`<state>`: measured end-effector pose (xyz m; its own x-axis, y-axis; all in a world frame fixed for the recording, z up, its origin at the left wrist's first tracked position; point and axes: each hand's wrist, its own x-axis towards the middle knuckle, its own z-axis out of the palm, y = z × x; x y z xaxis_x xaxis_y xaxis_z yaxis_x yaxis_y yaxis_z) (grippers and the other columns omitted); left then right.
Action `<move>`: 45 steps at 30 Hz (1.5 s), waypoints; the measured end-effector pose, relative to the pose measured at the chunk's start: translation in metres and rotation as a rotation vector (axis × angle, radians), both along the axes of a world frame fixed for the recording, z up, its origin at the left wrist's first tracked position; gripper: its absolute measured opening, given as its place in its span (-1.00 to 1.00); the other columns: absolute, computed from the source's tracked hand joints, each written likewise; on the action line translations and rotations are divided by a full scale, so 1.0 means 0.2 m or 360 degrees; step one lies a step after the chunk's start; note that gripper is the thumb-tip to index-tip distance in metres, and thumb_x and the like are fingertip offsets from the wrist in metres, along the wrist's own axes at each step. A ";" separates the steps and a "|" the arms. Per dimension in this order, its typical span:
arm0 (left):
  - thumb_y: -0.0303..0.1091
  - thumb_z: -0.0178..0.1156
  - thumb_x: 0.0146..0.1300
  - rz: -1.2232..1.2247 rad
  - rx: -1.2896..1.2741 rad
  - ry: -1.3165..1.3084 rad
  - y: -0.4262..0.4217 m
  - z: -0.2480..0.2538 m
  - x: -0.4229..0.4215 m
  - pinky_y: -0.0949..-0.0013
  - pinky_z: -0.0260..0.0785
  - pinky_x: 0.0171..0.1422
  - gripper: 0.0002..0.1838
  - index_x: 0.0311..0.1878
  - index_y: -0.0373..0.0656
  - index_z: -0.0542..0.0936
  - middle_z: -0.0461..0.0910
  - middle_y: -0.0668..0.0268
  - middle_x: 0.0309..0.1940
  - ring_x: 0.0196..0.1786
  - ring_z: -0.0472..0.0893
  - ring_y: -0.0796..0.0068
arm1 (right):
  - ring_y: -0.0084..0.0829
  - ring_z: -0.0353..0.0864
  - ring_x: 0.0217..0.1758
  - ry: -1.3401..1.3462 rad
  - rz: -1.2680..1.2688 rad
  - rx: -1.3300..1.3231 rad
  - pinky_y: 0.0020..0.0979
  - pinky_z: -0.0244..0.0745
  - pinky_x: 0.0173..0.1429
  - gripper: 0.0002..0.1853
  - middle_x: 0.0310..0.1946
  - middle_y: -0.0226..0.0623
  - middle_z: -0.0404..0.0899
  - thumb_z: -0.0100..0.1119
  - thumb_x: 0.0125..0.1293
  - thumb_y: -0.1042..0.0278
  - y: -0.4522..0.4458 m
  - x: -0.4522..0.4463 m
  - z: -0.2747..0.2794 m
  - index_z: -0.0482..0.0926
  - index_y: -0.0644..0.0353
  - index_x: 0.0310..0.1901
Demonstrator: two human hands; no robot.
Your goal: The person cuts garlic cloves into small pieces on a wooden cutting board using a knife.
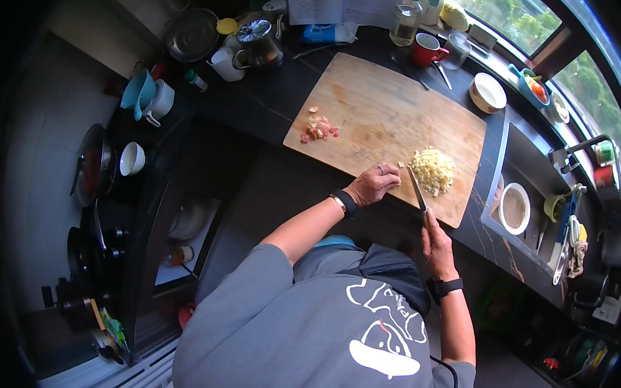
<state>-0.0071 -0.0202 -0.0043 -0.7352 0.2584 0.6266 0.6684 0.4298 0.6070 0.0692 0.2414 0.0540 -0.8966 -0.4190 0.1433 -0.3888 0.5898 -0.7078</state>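
My right hand [436,248] grips a knife [417,188] by its handle, the blade pointing away from me over the near part of a wooden cutting board [383,113]. Just right of the blade sits a heap of chopped pale yellow pieces [433,171]. My left hand [375,183] is closed at the board's near edge, left of the blade, its fingertips pinched together; whatever they may hold is hidden. A small pale bit lies beside the knife tip. Toward the board's left end is a little pile of reddish and pale pieces [319,128].
A bowl [487,93] and a red mug [427,50] stand behind the board. To the right is a sink with a white round container [514,208]. An open book [343,4] leans at the back; a metal pot [258,45] stands left. Pans line the far left.
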 end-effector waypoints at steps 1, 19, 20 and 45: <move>-0.53 0.36 0.14 -0.0001 -0.0002 0.0000 0.00 0.00 0.00 0.29 0.51 0.01 -0.87 -0.23 -0.18 0.65 0.63 0.25 -0.18 -0.12 0.62 0.23 | 0.00 0.64 -0.20 0.0000 -0.0001 -0.0002 -0.19 0.54 -0.08 -0.37 -0.25 0.03 0.60 0.13 0.35 0.54 -0.02 0.00 0.01 0.27 0.09 0.46; -0.50 0.37 0.13 0.0098 -0.0080 -0.0004 0.01 0.01 0.01 0.30 0.54 -0.01 -0.88 -0.26 -0.15 0.66 0.65 0.27 -0.20 -0.11 0.66 0.24 | 0.06 0.64 -0.18 -0.0069 0.0107 0.0011 -0.12 0.54 -0.09 -0.36 -0.22 0.06 0.60 0.11 0.38 0.50 -0.06 -0.01 -0.07 0.24 0.04 0.47; -0.49 0.38 0.12 0.0118 -0.0087 0.0004 0.01 0.01 0.01 0.31 0.55 -0.03 -0.88 -0.26 -0.14 0.66 0.65 0.28 -0.21 -0.13 0.67 0.25 | 0.06 0.64 -0.18 -0.0065 0.0106 0.0014 -0.12 0.54 -0.09 -0.36 -0.22 0.06 0.60 0.11 0.38 0.50 -0.03 0.00 -0.06 0.24 0.04 0.47; -0.48 0.36 0.14 0.0158 -0.0125 0.0039 0.00 0.00 0.02 0.31 0.55 -0.03 -0.89 -0.25 -0.13 0.67 0.68 0.29 -0.20 -0.12 0.68 0.26 | 0.12 0.64 -0.08 -0.0154 0.0056 -0.0020 -0.12 0.54 -0.02 -0.37 -0.14 0.13 0.61 0.10 0.38 0.50 -0.13 -0.03 -0.07 0.24 0.05 0.47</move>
